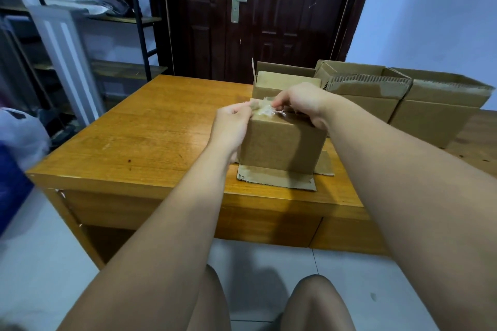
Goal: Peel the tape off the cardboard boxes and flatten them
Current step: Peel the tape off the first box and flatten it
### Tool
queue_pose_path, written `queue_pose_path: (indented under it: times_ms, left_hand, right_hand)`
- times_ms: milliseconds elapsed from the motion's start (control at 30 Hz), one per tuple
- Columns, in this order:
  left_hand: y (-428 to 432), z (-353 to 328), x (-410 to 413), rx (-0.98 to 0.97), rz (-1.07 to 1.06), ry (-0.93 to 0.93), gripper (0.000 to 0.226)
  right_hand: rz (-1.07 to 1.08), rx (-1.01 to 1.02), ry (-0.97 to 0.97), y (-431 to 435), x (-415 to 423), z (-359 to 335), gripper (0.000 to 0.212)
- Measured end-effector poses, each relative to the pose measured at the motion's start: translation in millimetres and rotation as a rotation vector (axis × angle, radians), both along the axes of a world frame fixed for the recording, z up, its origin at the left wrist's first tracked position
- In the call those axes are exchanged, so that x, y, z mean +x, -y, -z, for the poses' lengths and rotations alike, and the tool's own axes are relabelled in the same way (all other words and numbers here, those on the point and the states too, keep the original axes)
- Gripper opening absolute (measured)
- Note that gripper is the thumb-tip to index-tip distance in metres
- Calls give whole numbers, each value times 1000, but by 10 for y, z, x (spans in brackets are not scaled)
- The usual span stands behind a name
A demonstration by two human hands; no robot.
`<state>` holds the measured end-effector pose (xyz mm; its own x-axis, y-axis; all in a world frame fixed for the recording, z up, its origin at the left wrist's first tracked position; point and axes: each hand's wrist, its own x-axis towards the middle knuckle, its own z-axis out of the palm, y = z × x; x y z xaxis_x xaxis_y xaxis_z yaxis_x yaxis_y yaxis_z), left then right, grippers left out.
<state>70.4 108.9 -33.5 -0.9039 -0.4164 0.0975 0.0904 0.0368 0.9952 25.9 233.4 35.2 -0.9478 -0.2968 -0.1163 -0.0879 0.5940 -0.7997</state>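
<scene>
A small brown cardboard box (pixel 282 145) stands on the wooden table (pixel 150 137) with its lower flaps splayed out flat underneath. A crumpled strip of clear tape (pixel 262 108) lifts from the box's top left edge. My left hand (pixel 231 126) is against the box's left side, its fingertips pinching the tape. On top of the box rests my right hand (pixel 301 102), whose thumb and forefinger pinch the same tape from the right.
Several open cardboard boxes (pixel 376 94) stand in a row behind, at the table's back right. A dark door (pixel 269 8) is beyond the table. A metal shelf rack (pixel 107 21) and a white panel (pixel 64 62) stand at the left. A plastic bag (pixel 18 134) lies at the left edge.
</scene>
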Motion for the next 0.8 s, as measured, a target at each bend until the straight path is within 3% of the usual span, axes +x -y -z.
queue_pose_path:
  times_ms: [100, 233, 333, 700, 733, 800]
  left_hand:
    - [-19, -18, -63, -45, -79, -13, 22]
    - [-5, -72, -145, -78, -147, 71, 40]
    - [-30, -52, -166, -91, -177, 75, 31]
    - [-134, -55, -237, -137, -302, 92, 33]
    - [-147, -91, -244, -196, -303, 113, 35]
    - [-194, -172, -280, -548, -328, 175, 41]
  right_hand:
    - [5, 26, -31, 3, 19, 15, 11]
    - [-10, 50, -53, 7, 27, 23, 15]
    - [4, 18, -66, 7, 24, 28, 14]
    - [72, -446, 7, -123, -50, 47, 26]
    - [68, -451, 0, -117, -41, 51, 25]
    - [56, -445, -16, -109, -28, 57, 23]
